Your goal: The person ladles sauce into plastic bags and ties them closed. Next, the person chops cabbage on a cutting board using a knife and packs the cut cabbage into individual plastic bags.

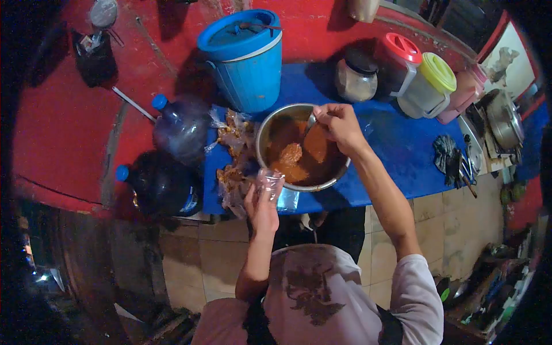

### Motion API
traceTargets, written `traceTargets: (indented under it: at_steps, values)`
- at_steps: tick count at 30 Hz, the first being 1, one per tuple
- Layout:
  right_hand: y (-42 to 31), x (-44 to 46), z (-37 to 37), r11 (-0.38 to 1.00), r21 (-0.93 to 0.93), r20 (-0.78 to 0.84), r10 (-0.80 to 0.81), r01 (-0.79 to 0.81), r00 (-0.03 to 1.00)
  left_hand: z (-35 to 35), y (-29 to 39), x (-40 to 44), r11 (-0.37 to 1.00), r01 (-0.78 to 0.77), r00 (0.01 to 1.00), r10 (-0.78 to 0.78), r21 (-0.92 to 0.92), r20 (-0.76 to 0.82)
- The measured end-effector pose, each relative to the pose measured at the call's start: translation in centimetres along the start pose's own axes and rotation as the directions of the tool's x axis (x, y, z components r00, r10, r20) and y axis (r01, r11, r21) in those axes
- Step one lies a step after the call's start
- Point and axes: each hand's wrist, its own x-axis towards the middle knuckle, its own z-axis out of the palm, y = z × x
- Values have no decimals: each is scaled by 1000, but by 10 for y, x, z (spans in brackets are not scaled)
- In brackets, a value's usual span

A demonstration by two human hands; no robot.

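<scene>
A metal pot (261, 150) of reddish-brown sauce stands on the blue table. My right hand (340, 126), closed round the handle of a spoon (311, 122), is over the pot's right rim; the spoon's lower end is in the pot. A lump of sauce or food (290, 154) shows at the pot's middle. My left hand (261, 207) holds a small clear plastic bag (270, 183) at the pot's lower left rim. Filled, tied bags (233, 184) lie left of the pot. Under the pot's front edge lies a stack of clear bags (288, 200).
Behind the pot stands a blue lidded bucket (247, 75). Large dark bottles (181, 129) are at the left. A jar (356, 77) and lidded pitchers (426, 86) line the back right. Utensils and a dark cloth (445, 154) lie at the right edge.
</scene>
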Motion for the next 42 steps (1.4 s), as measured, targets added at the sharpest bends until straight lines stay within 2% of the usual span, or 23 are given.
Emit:
traceTargets:
  at_steps: [2,4,6,8,10,12,16,18,19,21,22,24,25,27,30,32,33,34,36,38,39,40,42]
  values:
    - [-18,-4,3,996,-22,-7,-84,83,996,16,4,4,1000,5,999,-4,30,-39]
    - [-31,-11,12,991,-29,9,-127,127,992,29,6,8,982,-92,996,89,162,27]
    - [-43,-23,22,964,-110,44,-240,243,970,39,4,15,981,-101,995,97,164,32]
    - [-51,-38,33,957,-107,51,-264,268,963,41,-1,20,943,-217,976,205,253,75]
    - [-54,-51,39,950,-106,58,-290,294,955,37,-12,27,945,-256,967,248,205,65]
    - [-53,-62,42,847,-258,97,-457,466,884,38,-13,33,886,-361,932,351,290,88]
    - [-56,-94,44,785,-384,122,-479,486,869,55,-8,32,921,-360,930,367,147,-26]
    - [-55,-103,45,757,-414,92,-519,506,850,51,-13,37,947,-316,945,319,54,-68]
    - [-49,-103,43,802,-332,16,-521,496,853,50,-15,38,953,-301,950,302,23,-80]
    - [-43,-101,38,846,-202,-164,-526,494,835,50,-15,35,880,-355,909,404,316,-104]
    - [-43,-97,31,869,-146,-223,-494,473,840,52,-12,33,880,-355,909,403,316,-101]
    - [-37,-90,14,897,-53,-339,-430,439,837,56,-2,30,955,-291,940,295,48,-171]
    - [-30,-90,5,896,-53,-341,-430,440,836,53,3,26,960,-280,959,280,5,-54]
    - [-13,-94,-8,952,99,-361,-238,291,902,42,5,22,975,-207,978,207,-77,0]
    - [31,-103,-15,973,133,-366,-126,186,922,26,-1,17,972,-72,992,94,-225,87]
    - [70,-111,-15,948,-212,-389,-305,238,869,14,-13,16,908,6,962,110,-418,252]
    - [53,-123,-6,820,-519,-379,-472,239,796,14,-13,15,909,6,962,109,-417,252]
    - [54,-125,-1,822,-518,-382,-469,236,796,14,-14,13,888,66,937,101,-455,334]
    - [57,-131,4,761,-438,-138,-583,478,801,19,-15,7,864,141,905,86,-483,417]
    - [42,-142,19,958,-60,25,-279,280,960,32,-14,-1,874,175,894,53,-454,446]
    - [33,-143,25,982,19,89,-187,186,978,42,-10,-11,893,158,942,-8,-422,337]
    - [31,-142,28,982,33,121,-189,186,975,41,-12,-14,891,164,939,-10,-423,343]
    - [28,-134,30,935,71,-3,-348,347,938,37,-12,-16,992,-99,981,111,-85,161]
